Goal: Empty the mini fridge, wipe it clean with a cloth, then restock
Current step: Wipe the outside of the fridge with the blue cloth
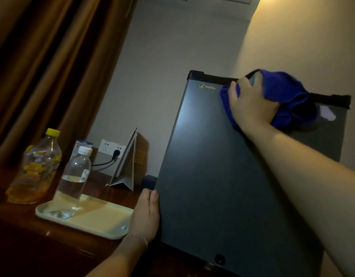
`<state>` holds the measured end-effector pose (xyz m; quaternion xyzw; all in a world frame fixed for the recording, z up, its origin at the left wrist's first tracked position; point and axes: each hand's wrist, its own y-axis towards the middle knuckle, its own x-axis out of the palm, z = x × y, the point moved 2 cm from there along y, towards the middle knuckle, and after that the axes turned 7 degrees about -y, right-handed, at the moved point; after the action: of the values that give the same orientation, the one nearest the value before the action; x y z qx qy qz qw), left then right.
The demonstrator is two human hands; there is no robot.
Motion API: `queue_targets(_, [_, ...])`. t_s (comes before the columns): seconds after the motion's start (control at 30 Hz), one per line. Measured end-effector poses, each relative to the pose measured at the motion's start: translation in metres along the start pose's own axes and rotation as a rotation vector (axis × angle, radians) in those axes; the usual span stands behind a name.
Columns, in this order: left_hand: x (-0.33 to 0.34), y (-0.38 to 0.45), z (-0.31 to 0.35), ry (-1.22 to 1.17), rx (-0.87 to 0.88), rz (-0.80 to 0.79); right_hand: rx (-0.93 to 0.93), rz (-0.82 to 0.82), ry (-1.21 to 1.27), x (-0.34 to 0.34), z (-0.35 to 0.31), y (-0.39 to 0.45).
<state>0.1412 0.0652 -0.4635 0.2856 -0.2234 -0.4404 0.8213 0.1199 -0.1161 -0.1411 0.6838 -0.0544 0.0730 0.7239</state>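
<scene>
The mini fridge (pixel 222 176) stands on the dark wooden counter (pixel 22 246), its grey door shut, a black strip along the top and a gold "WellWay" logo (pixel 207 87) beneath. My right hand (pixel 250 104) has its grip bunched round a blue cloth (pixel 288 92) against the door's top; my left hand (pixel 146 212) lies flat, fingers straight, along the door's left edge. A clear bottle (pixel 72 180) stands on a pale tray (pixel 104 222) nearby.

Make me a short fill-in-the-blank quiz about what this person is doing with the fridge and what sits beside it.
1. The right hand presses a ____ cloth against the top of the fridge door.
2. The left hand rests on the door's ____ edge.
3. The clear bottle with the white cap stands on a pale ____.
4. The bottle with the orange label has a ____ cap.

Missing words: blue; left; tray; yellow
</scene>
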Motion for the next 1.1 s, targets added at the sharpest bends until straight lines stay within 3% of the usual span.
queue_targets(0.23, [-0.001,-0.001,0.003,0.05,0.011,0.015,-0.055,-0.05,0.046,-0.004,-0.026,-0.003])
queue_targets(0.6, [-0.014,0.007,0.012,-0.022,-0.089,-0.114,-0.293,-0.132,0.051,-0.008,-0.07,-0.042])
queue_targets(0.73, [-0.016,0.018,0.028,-0.043,-0.136,-0.119,-0.483,-0.193,-0.055,-0.013,-0.083,-0.077])
queue_targets(0.87, [-0.013,0.022,0.035,-0.002,-0.103,-0.058,-0.437,-0.163,0.011,-0.032,-0.082,-0.123])
queue_targets(0.97, [-0.016,0.025,0.03,0.002,-0.115,-0.038,-0.518,-0.201,-0.031,-0.043,-0.08,-0.159])
queue_targets(1.1, [-0.018,0.026,0.029,0.012,-0.122,-0.061,-0.634,-0.348,-0.014,-0.049,-0.073,-0.225])
